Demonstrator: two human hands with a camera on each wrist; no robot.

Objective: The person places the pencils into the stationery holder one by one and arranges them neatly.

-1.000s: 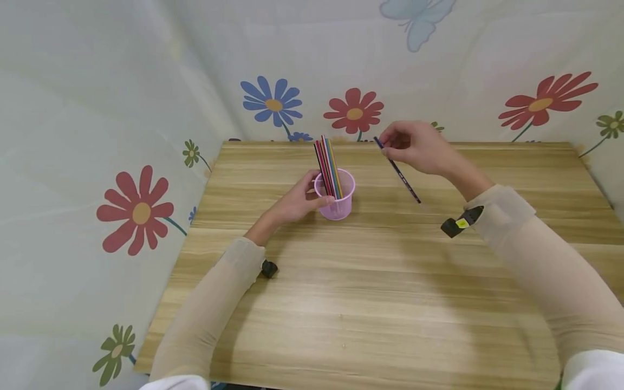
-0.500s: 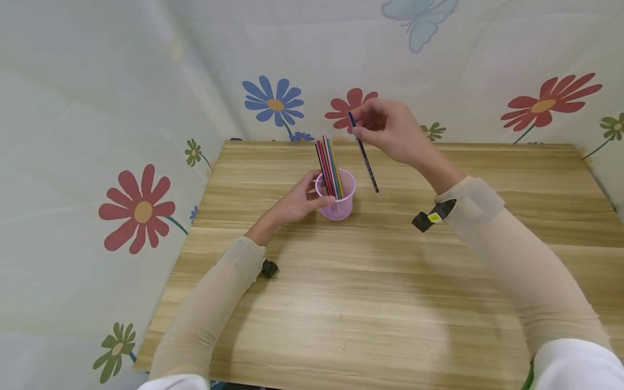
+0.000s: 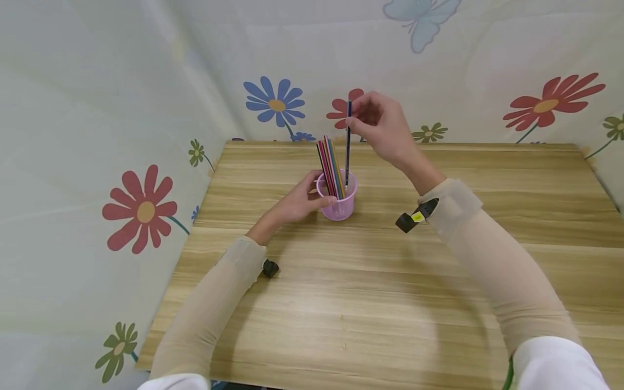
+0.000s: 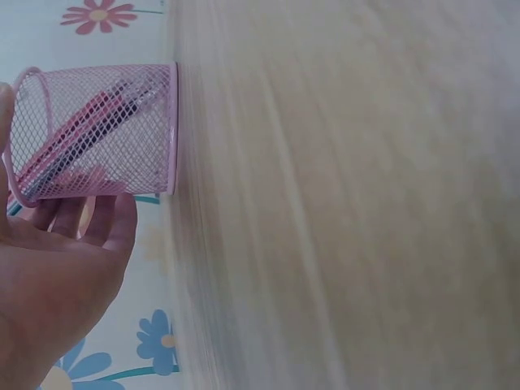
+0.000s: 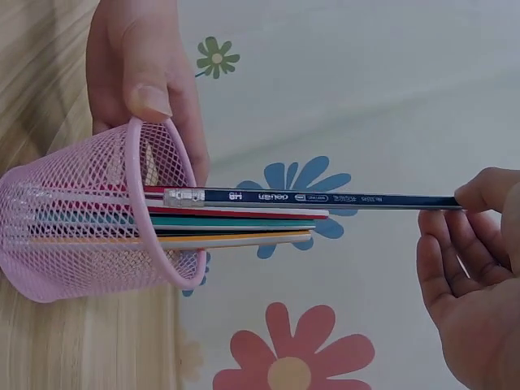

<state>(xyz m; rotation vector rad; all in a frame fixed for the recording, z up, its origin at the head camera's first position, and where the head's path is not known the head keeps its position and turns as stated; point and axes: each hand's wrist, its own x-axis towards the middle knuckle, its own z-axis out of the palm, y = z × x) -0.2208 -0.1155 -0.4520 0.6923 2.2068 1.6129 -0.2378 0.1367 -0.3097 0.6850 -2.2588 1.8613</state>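
Observation:
A pink mesh pen cup [image 3: 339,210] stands upright on the wooden table, several coloured pencils [image 3: 329,162] leaning inside it. My left hand [image 3: 297,203] holds the cup from its left side, thumb at the rim; the left wrist view shows the fingers [image 4: 101,219] along the mesh wall. My right hand [image 3: 385,130] is raised above the cup and pinches a dark blue pencil [image 3: 348,143] near its top end. That pencil hangs almost vertical. In the right wrist view its metal-capped end [image 5: 184,197] is at the cup's mouth, beside the other pencils.
The wooden table [image 3: 312,303] extends around the cup. A pale curtain with printed flowers [image 3: 277,105] rises behind the table and along its left side. A small black camera [image 3: 411,218] is strapped to each wrist.
My right hand has moved left with the blue pencil, which has swung from slanted to nearly upright over the cup. The left hand and cup have stayed in place.

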